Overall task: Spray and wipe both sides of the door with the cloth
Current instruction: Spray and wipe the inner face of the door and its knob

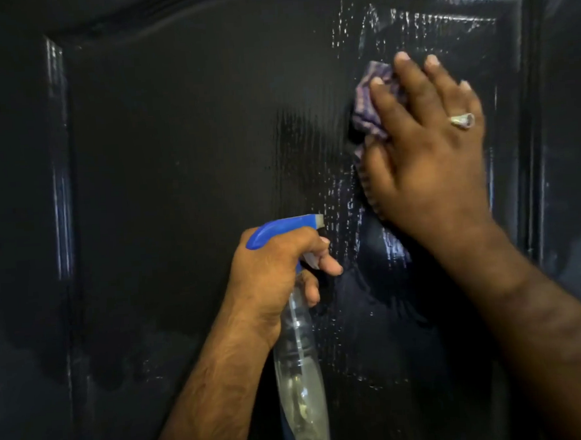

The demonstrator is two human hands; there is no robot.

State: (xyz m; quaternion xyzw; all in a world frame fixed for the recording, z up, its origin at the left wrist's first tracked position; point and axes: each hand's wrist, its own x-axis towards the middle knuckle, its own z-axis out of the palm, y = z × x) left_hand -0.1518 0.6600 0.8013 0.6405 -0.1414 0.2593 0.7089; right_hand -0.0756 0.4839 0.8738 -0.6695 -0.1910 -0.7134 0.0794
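Note:
A glossy black panelled door [176, 158] fills the view. Its right part is streaked with wet spray. My right hand [427, 143], with a ring on one finger, presses a purple striped cloth [370, 109] flat against the upper right of the panel, fingers spread and straight. Most of the cloth is hidden under the palm. Lower and to the left, my left hand [278, 271] grips the neck of a clear spray bottle [300, 372] with a blue trigger head [283, 228]. The nozzle points at the door, with fingers curled round the trigger.
The raised panel frame [61, 159] runs down the left side and another moulding [530, 103] down the right. The left half of the panel looks dry and dull.

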